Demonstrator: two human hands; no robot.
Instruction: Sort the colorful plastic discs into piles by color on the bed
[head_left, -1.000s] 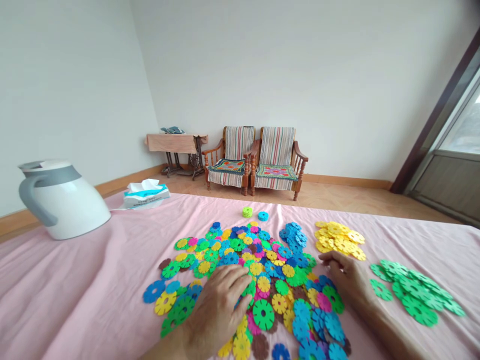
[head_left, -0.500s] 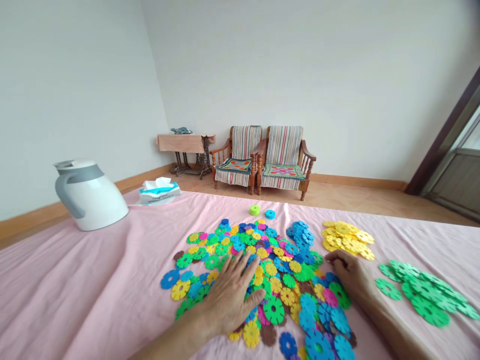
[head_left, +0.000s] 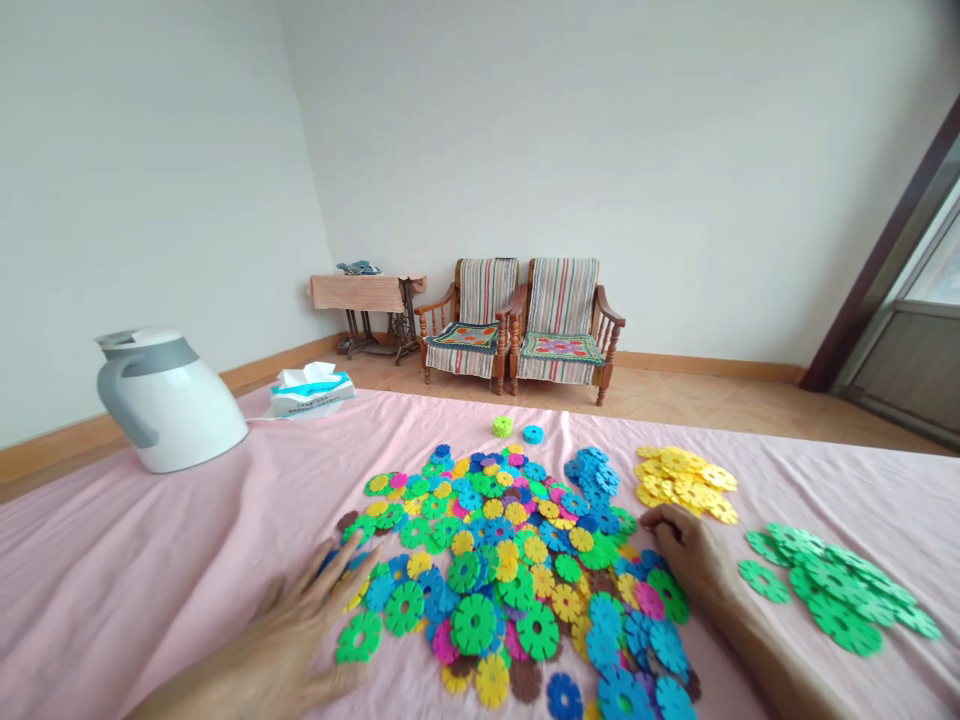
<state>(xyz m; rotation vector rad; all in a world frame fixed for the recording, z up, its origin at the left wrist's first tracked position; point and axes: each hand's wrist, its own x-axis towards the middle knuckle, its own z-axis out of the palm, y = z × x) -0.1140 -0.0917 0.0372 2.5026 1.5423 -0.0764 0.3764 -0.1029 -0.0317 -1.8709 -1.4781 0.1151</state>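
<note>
A mixed pile of notched plastic snowflake discs (head_left: 474, 625), in green, blue, yellow, pink, brown and purple, lies spread on a pink cloth (head_left: 187, 560). At the pile's left edge is my left hand (head_left: 300, 610), its fingers spread over a few blue and yellow discs; it is slightly blurred. My right hand (head_left: 686, 550) rests by the right edge, fingers curled closed, and whatever they may hold is hidden. Beyond it sits a heap of yellow discs (head_left: 682, 475). Green discs (head_left: 840, 580) form a heap to the right of my right forearm. Blue discs (head_left: 592, 472) cluster at the pile's back.
A small lime-green stack (head_left: 502, 427) and a small blue stack (head_left: 533, 435) stand behind the pile. To the left are a white and grey jug (head_left: 184, 410) and a tissue pack (head_left: 311, 393). Two wooden armchairs (head_left: 566, 320) and a cloth-covered sewing-machine table (head_left: 356, 292) stand by the wall.
My left hand has moved left and toward me, from the middle of the pile to its left edge, uncovering discs there. My right hand stays curled in place. The view has shifted slightly.
</note>
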